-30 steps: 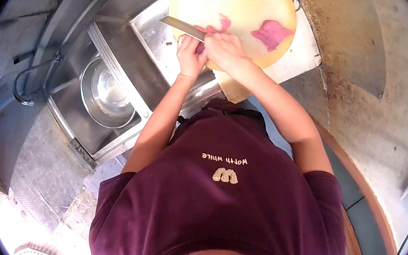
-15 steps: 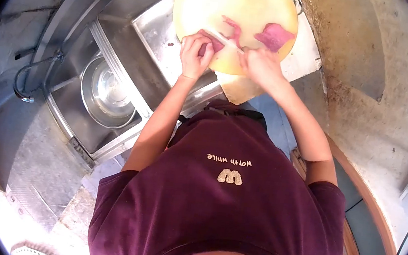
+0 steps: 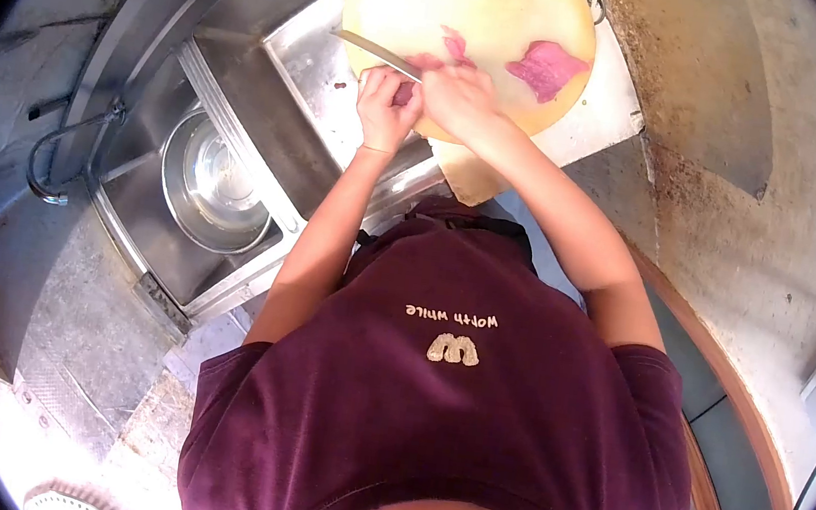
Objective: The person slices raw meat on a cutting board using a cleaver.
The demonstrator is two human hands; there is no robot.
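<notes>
A round yellowish cutting board (image 3: pixel 497 3) fills the top middle of the head view. My left hand (image 3: pixel 384 109) is closed over a piece of red meat (image 3: pixel 404 93) at the board's near left edge. In my right hand (image 3: pixel 460 100) is a knife (image 3: pixel 379 52), its blade pointing left across the meat, just beyond my left fingers. A thin strip of meat (image 3: pixel 456 47) lies beyond my right hand. Farther right rests a larger flat slice of meat (image 3: pixel 547 71). My right palm and fingers partly hide the knife's handle.
Left of the board is a steel double sink (image 3: pixel 236 170), with a round metal bowl (image 3: pixel 218 183) in its nearer basin. A curved faucet (image 3: pixel 46 184) stands at the far left. The board sits on a pale surface (image 3: pixel 612 102) beside a stained wall (image 3: pixel 690 76).
My right hand has moved left with the knife, close to my left hand. The blade now extends over the board's left edge. My left hand stays almost in place on the meat.
</notes>
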